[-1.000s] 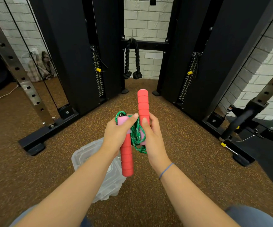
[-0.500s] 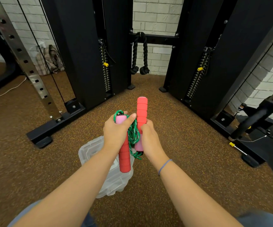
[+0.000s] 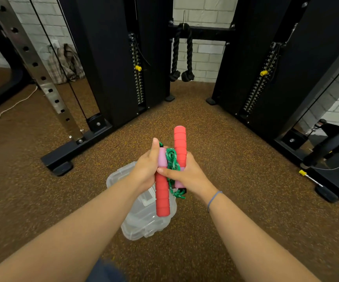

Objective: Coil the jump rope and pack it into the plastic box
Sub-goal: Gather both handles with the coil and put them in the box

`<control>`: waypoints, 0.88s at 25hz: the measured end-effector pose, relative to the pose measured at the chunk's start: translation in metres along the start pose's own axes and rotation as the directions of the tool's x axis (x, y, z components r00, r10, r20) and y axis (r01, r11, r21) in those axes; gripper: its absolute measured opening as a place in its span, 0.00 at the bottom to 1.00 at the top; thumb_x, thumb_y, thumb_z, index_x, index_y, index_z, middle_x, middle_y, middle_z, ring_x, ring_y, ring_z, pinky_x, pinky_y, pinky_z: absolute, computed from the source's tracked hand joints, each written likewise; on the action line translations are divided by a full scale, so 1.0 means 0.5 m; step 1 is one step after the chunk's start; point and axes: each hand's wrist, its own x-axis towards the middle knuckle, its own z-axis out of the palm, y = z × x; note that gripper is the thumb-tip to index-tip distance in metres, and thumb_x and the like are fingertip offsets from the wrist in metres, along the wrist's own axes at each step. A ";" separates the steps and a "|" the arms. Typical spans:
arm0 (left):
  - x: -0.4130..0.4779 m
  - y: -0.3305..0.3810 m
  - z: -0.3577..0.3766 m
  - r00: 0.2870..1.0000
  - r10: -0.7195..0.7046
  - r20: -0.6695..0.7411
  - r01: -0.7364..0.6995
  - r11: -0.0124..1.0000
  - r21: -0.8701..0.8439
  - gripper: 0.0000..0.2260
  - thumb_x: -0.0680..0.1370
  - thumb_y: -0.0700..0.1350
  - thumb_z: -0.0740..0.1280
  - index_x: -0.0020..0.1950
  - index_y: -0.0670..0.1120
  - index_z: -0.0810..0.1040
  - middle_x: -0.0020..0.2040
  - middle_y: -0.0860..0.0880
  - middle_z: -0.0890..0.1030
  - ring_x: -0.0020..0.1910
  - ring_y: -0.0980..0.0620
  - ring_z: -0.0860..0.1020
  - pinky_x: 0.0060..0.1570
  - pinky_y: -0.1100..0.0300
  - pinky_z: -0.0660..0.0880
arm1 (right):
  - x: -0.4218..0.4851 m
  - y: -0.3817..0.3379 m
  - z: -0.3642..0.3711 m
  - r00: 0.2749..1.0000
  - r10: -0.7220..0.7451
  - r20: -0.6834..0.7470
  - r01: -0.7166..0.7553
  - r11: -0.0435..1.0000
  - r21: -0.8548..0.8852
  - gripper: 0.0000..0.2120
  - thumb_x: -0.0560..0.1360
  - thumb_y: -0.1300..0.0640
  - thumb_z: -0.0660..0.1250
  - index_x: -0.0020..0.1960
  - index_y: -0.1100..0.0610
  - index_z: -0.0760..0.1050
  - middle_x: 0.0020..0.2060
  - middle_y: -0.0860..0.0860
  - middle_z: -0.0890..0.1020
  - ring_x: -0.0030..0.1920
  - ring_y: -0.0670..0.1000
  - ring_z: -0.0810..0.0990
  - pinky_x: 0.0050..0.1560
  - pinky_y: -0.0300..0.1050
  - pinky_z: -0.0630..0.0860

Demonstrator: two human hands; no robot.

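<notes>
Two handles: both red foam handles of the jump rope are now gathered side by side, one pointing up and one pointing down, with the green cord bunched between them.
Left hand: the left hand is closed around the handle that points down; its thumb now stands straight up along the pink end, where half a second ago it was lying across the cord.
Right hand: the right hand is closed around the handle that points up, and its thumb now reaches across the cord toward the left hand.
Change: the bundle sits lower in the view and closer over the box than one second ago, and the two hands press more tightly together.
Plastic box: the plastic box rests on the brown floor directly under the hands; I cannot tell whether its lid is open.
Meaning: I judge that the coiling is nearly finished, and the packing is not yet done.
Risk: the cord loops hang loose below the right hand and could slip out.
</notes>
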 end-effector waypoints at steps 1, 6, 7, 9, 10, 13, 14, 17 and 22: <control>0.004 -0.002 -0.011 0.998 -0.041 0.044 0.041 0.999 -0.008 0.30 0.79 0.62 0.53 0.64 0.39 0.74 0.59 0.37 0.80 0.57 0.42 0.80 0.55 0.51 0.78 | 0.006 0.015 0.002 1.000 -0.001 0.010 0.001 0.998 0.064 0.34 0.58 0.51 0.80 0.61 0.49 0.72 0.55 0.54 0.82 0.55 0.52 0.81 0.54 0.56 0.80; 0.025 -0.027 -0.050 0.985 -0.117 0.123 0.111 0.992 0.055 0.30 0.79 0.63 0.50 0.63 0.40 0.74 0.58 0.38 0.80 0.55 0.44 0.80 0.55 0.53 0.77 | 0.022 0.056 0.040 0.996 0.090 0.019 -0.092 0.976 0.196 0.25 0.60 0.60 0.80 0.53 0.47 0.76 0.50 0.53 0.83 0.47 0.49 0.82 0.43 0.51 0.79; 0.026 -0.033 -0.056 0.982 -0.128 0.142 0.118 0.990 0.073 0.30 0.79 0.63 0.48 0.61 0.41 0.75 0.56 0.39 0.80 0.53 0.45 0.80 0.55 0.54 0.77 | 0.024 0.061 0.051 0.994 0.113 0.004 -0.112 0.978 0.175 0.25 0.59 0.58 0.81 0.52 0.47 0.75 0.49 0.52 0.82 0.44 0.47 0.81 0.35 0.46 0.77; 0.035 -0.052 -0.073 0.970 -0.151 0.189 0.139 0.987 0.079 0.30 0.79 0.63 0.46 0.57 0.42 0.76 0.54 0.38 0.81 0.52 0.45 0.80 0.55 0.54 0.77 | 0.027 0.071 0.066 0.989 0.144 0.011 -0.144 0.978 0.150 0.24 0.61 0.58 0.80 0.53 0.48 0.74 0.45 0.49 0.82 0.41 0.46 0.79 0.27 0.39 0.69; 0.039 -0.057 -0.079 0.967 -0.160 0.197 0.149 0.986 0.069 0.30 0.80 0.63 0.45 0.55 0.42 0.77 0.52 0.39 0.81 0.51 0.46 0.80 0.54 0.54 0.78 | 0.029 0.076 0.071 0.988 0.152 0.020 -0.153 0.977 0.151 0.24 0.62 0.59 0.79 0.53 0.48 0.74 0.44 0.48 0.81 0.41 0.46 0.78 0.28 0.39 0.68; 0.058 -0.068 -0.098 0.961 -0.188 0.201 0.168 0.979 0.112 0.31 0.79 0.64 0.44 0.52 0.43 0.77 0.47 0.44 0.84 0.49 0.49 0.81 0.52 0.55 0.79 | 0.043 0.094 0.085 0.984 0.179 -0.004 -0.175 0.970 0.166 0.24 0.60 0.57 0.80 0.53 0.50 0.75 0.43 0.47 0.82 0.42 0.46 0.80 0.37 0.45 0.71; 0.070 -0.071 -0.106 0.962 -0.188 0.196 0.157 0.974 0.166 0.33 0.78 0.66 0.44 0.57 0.43 0.77 0.52 0.44 0.83 0.54 0.49 0.80 0.57 0.53 0.77 | 0.050 0.097 0.087 0.984 0.177 -0.019 -0.172 0.971 0.168 0.24 0.60 0.58 0.80 0.53 0.50 0.75 0.42 0.47 0.83 0.42 0.45 0.81 0.39 0.46 0.72; 0.118 -0.104 -0.172 0.993 -0.106 0.053 0.083 0.939 0.335 0.38 0.74 0.72 0.48 0.71 0.46 0.68 0.68 0.48 0.74 0.66 0.49 0.72 0.68 0.47 0.65 | 0.086 0.113 0.077 0.975 0.205 -0.083 -0.186 0.963 0.195 0.24 0.59 0.60 0.80 0.50 0.48 0.75 0.42 0.44 0.84 0.42 0.44 0.81 0.40 0.45 0.74; 0.157 -0.200 -0.336 0.917 0.025 -0.399 0.218 0.806 0.550 0.33 0.73 0.59 0.68 0.70 0.39 0.69 0.68 0.40 0.73 0.65 0.40 0.73 0.65 0.46 0.70 | 0.132 0.154 0.052 0.952 0.262 -0.155 -0.231 0.953 0.196 0.25 0.55 0.56 0.81 0.48 0.50 0.73 0.43 0.48 0.82 0.45 0.49 0.79 0.46 0.51 0.74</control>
